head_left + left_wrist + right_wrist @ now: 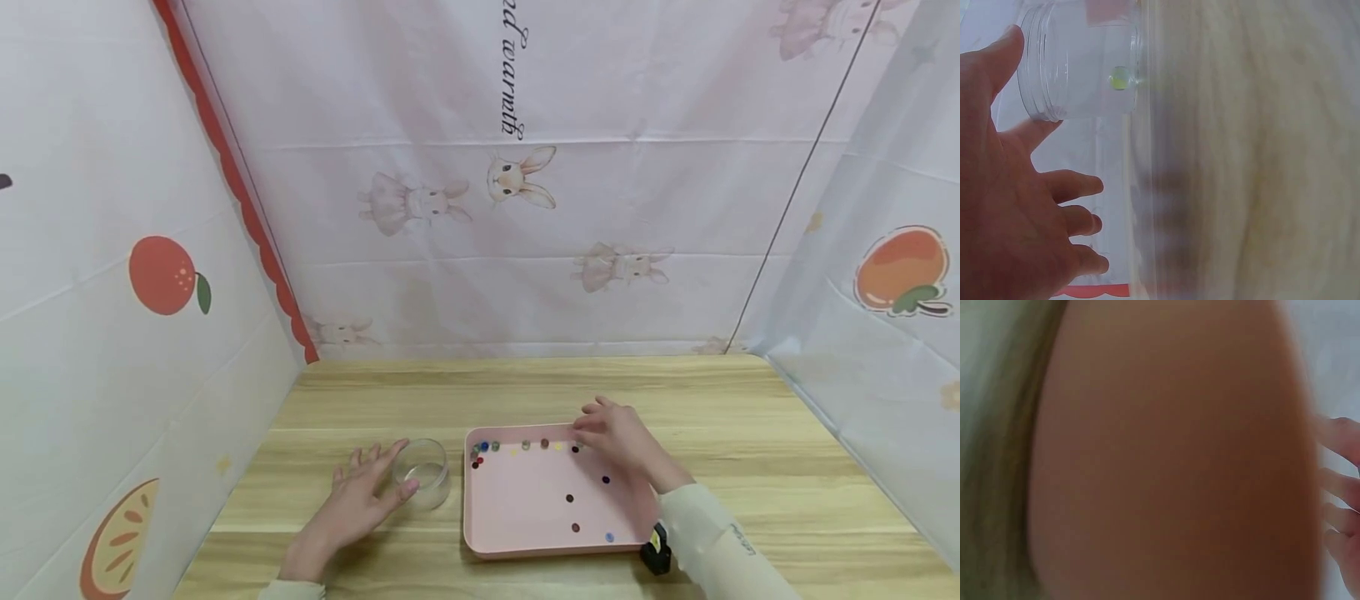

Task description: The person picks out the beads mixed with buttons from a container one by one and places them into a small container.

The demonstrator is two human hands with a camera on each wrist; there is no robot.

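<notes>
A clear round jar [431, 497] stands on the table left of a pink tray [517, 508]. My left hand [358, 498] holds the jar near its rim between thumb and index finger, the other fingers spread. In the left wrist view a yellow-green marble [1119, 78] shows through the jar's wall. My right hand [617, 433] reaches over the tray's far right corner, fingertips close to a dark bead [575, 449]. In the right wrist view the tray's wall [1179, 456] covers the fingertips, so whether they pinch anything is hidden.
Several small marbles and beads lie in the tray, with a blue marble [484, 447] in the far left cluster and a light blue bead [610, 537] near the front. A black object [656, 554] is beside the tray's near right corner. Printed cloth [450, 300] encloses the wooden table [360, 400].
</notes>
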